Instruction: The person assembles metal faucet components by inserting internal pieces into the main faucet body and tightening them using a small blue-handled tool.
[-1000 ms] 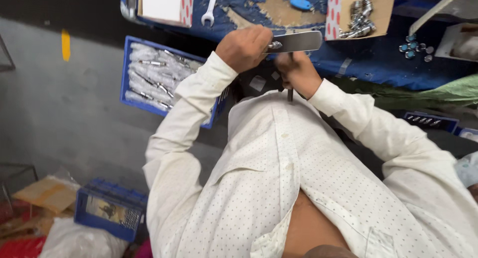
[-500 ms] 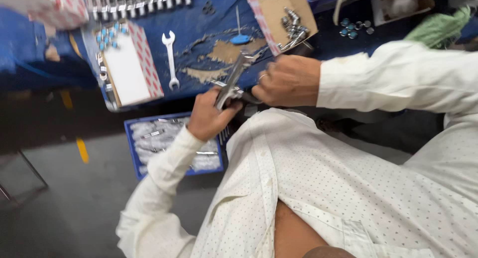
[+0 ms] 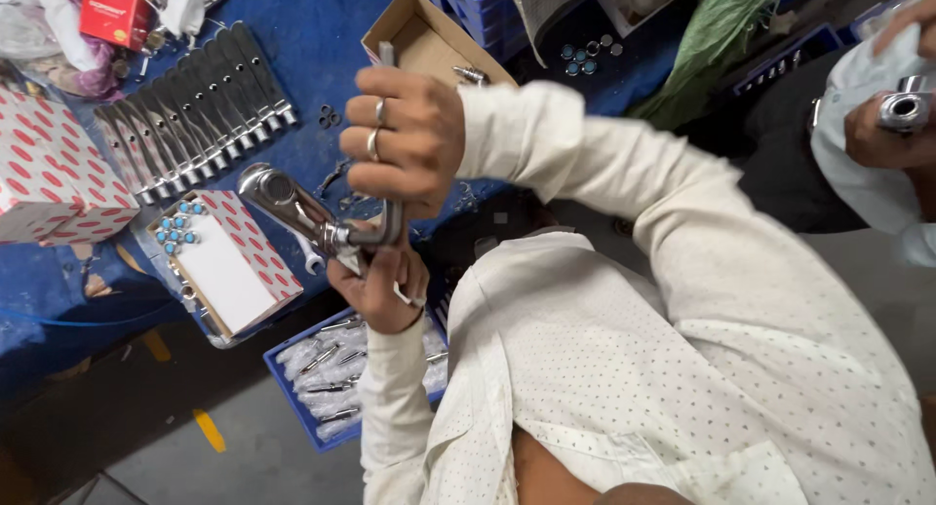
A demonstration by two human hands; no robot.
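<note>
— Briefly, what had changed in your grip since half a second before?

— My right hand [image 3: 405, 139] had risen and was closed around the bent metal pipe [image 3: 390, 208], no longer low over the blue table [image 3: 312, 37]. My left hand [image 3: 378, 289] was clamped from beneath on the chrome tap body [image 3: 292, 205], at the joint.

— And the work's position?

— Held in the air, clear of the table, above the blue crate [image 3: 336, 373] of bagged parts. I judged the pipe seated, tightening unconfirmed.
</note>
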